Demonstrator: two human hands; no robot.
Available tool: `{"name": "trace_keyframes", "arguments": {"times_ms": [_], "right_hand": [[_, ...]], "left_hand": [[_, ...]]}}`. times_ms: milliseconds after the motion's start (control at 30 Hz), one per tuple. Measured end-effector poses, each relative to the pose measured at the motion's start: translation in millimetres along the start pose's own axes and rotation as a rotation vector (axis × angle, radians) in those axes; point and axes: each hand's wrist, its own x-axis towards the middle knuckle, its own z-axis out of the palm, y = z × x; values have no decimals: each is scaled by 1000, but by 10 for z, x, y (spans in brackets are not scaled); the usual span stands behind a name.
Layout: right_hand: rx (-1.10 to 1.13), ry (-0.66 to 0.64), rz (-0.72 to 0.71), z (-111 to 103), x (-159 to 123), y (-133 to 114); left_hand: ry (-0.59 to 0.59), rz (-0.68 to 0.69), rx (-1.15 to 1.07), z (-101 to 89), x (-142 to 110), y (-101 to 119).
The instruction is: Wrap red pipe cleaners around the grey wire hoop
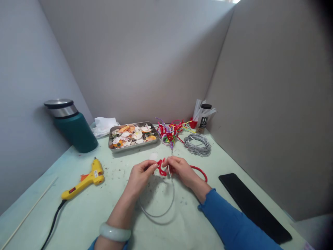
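Grip of left hand [140,176] pinches red fuzzy strand [162,172]; right hand [184,171] pinches grey wire [173,191] close beside, perhaps for steadying both.

Glare tops the smooth grey wall [145,62] beyond the bare hands [139,177]; soft shadows below them; dark vignetting far right.

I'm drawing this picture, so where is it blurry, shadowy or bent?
In the head view, the red strand looks a bit blurred; a soft shadow lies under the wire; the bottle leans, perhaps from wide-lens stretching; the right edge fades to black; a bright patch shows at the top.
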Motion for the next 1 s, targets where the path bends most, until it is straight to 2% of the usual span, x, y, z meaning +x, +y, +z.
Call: {"name": "trace_keyframes", "arguments": {"times_ms": [167, 233, 300, 400, 467, 733, 1000], "right_hand": [[-46, -234, 145, 111, -110, -104], [-27, -268, 178, 119, -116, -104], [-39, -209, 173, 107, -98, -79], [-144, -65, 63, 85, -66, -42], [-179, -32, 8, 83, -57, -38], [53, -125, 111, 58, -62, -23], [63, -154, 152, 45, -82, -89]], "left_hand": [[6, 12, -3, 3, -5, 4], [5, 6, 1, 9, -11, 1], [-9, -6, 0, 17, -19, 6], [-37, -25, 25, 27, -30, 30], [-49, -29, 56, 28, -34, 49], [-57, -1, 38, 40, -24, 20], [-58, -7, -92, 59, -33, 52]]}}
